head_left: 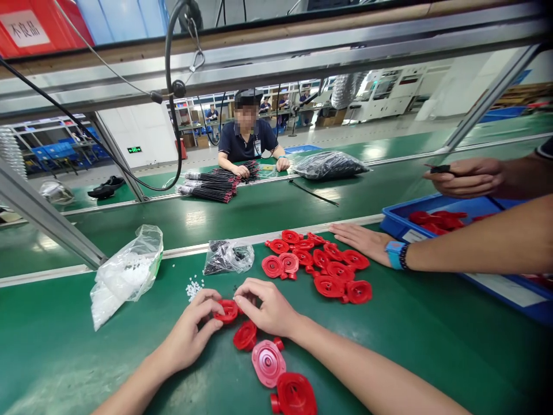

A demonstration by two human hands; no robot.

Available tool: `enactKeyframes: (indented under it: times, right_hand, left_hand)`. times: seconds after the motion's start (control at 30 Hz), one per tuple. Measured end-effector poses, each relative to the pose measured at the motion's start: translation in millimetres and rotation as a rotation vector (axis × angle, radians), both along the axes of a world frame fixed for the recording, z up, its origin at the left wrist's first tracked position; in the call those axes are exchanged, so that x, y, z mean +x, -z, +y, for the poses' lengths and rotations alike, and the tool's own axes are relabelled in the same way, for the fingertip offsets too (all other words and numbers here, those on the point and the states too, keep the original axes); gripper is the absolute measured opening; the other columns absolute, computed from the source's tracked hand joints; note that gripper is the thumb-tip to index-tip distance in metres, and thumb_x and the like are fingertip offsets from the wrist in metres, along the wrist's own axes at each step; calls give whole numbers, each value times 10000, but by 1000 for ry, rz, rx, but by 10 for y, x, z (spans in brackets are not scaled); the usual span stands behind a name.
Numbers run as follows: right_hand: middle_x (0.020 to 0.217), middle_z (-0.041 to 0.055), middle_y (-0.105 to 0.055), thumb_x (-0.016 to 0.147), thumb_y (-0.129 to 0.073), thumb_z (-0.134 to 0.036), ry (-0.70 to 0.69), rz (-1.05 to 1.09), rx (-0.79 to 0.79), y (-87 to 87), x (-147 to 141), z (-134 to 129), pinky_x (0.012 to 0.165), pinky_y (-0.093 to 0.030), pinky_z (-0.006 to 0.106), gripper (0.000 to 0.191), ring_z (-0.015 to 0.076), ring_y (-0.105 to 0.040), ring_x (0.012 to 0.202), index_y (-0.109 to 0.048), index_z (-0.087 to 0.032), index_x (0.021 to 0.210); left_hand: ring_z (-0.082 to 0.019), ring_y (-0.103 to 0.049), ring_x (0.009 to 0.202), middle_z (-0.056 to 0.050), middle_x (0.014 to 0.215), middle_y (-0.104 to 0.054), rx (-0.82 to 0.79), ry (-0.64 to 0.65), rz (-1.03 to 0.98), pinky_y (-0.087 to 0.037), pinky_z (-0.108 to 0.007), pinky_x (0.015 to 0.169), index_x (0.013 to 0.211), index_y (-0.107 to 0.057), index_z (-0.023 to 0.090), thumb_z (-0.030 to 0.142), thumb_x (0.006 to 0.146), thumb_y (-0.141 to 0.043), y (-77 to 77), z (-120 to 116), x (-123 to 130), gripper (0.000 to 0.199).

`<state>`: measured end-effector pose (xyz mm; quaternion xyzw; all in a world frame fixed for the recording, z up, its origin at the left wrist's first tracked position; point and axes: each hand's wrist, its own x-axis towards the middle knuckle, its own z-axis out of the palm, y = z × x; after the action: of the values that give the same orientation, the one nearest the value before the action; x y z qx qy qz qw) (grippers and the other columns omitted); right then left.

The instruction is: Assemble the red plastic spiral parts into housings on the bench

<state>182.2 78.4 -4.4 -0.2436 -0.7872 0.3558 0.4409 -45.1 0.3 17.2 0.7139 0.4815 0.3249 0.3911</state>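
My left hand (pixel 194 327) is closed on a red plastic housing (pixel 227 312), gripping its left side with the open face turned up. My right hand (pixel 268 306) hovers at that housing's right edge, thumb and forefinger pinched together. Whatever lies between those fingertips is too small to make out. Tiny dark pieces (pixel 235 288) show just past the fingertips. Nearer to me, a row of similar parts lies on the green table: a red housing (pixel 245 336), a pinkish one (pixel 268 363) and a larger red one (pixel 296 394).
Small white pieces (pixel 194 287) lie beside a bag of white pieces (pixel 127 274) and a bag of black parts (pixel 228 257). Red housings (pixel 328 268) are heaped at right. A co-worker's hand (pixel 360 239) rests by them, near a blue bin (pixel 395 222). Another person (pixel 248 135) sits opposite.
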Motion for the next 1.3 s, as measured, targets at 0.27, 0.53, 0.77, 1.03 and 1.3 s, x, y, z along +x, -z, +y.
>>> enactKeyframes:
  times: [0.27,0.53,0.77,1.03,1.3]
  right_hand:
    - [763,14,-614,986,-584,-217,-45,-23,134,-6,-67,-86,595,-411,251,136,134,-560,636,-698,-173,925]
    - [719,-4,-586,1008,-572,-212,-20,12,164,-28,-106,-137,579,-370,261,153,125,-508,598,-696,-175,925]
    - [727,9,-603,1042,-544,-235,0,-31,193,-20,-118,-143,588,-389,262,193,134,-528,602,-696,-183,934]
    - [713,27,-637,1050,-509,-197,31,-75,364,19,-118,-135,601,-407,273,229,155,-551,612,-708,-196,937]
    - [686,25,-640,1040,-531,-188,-4,-44,401,42,-126,-143,581,-408,283,231,149,-552,585,-712,-184,897]
  left_hand:
    - [-206,-628,1007,-59,1200,-604,-169,-121,-585,-615,-339,831,1202,-601,265,325,958,-718,176,19,146,276]
    - [-305,-493,1449,-128,1550,-523,-6,-146,-324,-474,-457,1179,1486,-465,294,302,1001,-654,278,-66,108,520]
    - [-301,-473,1480,-122,1588,-506,35,-127,-256,-486,-464,1184,1539,-410,312,304,1007,-638,276,-101,114,579]
    - [-275,-572,1400,-122,1543,-567,135,-126,-132,-538,-435,1134,1540,-392,308,262,997,-652,244,-99,106,604]
    - [-267,-643,1317,-101,1503,-612,334,-130,126,-557,-418,1104,1525,-418,330,231,984,-671,278,-139,46,606]
